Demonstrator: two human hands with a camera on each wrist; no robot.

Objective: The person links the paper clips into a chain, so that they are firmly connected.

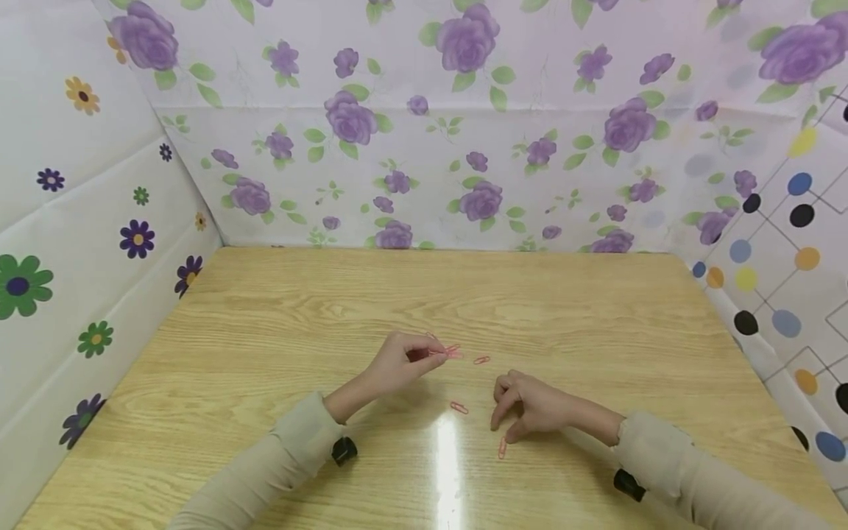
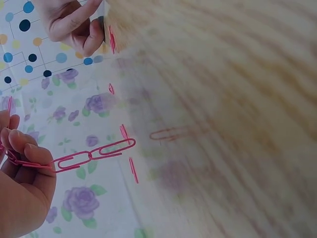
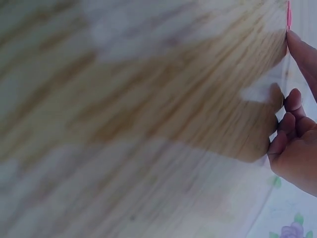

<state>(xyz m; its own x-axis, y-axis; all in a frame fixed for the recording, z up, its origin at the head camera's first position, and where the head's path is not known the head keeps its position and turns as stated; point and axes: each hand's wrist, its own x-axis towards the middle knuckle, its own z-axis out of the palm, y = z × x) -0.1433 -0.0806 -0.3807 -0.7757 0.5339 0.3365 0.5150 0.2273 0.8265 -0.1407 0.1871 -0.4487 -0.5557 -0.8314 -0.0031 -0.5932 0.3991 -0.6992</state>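
- The left hand [image 1: 400, 362] pinches a chain of pink paper clips [image 2: 90, 155] between its thumb and fingers; at least two linked clips hang out past the fingertips, above the surface [image 1: 298, 302].
- The right hand [image 1: 535, 405] is well apart from the left, its thumb and index finger parted with a gap between them and the other fingers bent.
- A pink clip [image 1: 502, 447] lies on the surface at the right thumb's tip; whether the two touch, I cannot tell.
- Another clip [image 1: 459, 407] lies between the hands, on the wearer's side.
- A further clip [image 1: 481, 360] lies beyond it, near the chain.
- Beige sleeves [image 1: 265, 460] cover both forearms, with a black device [image 1: 344, 450] under the left cuff.
- Behind the surface stands a white sheet [image 1: 424, 177] with purple roses.
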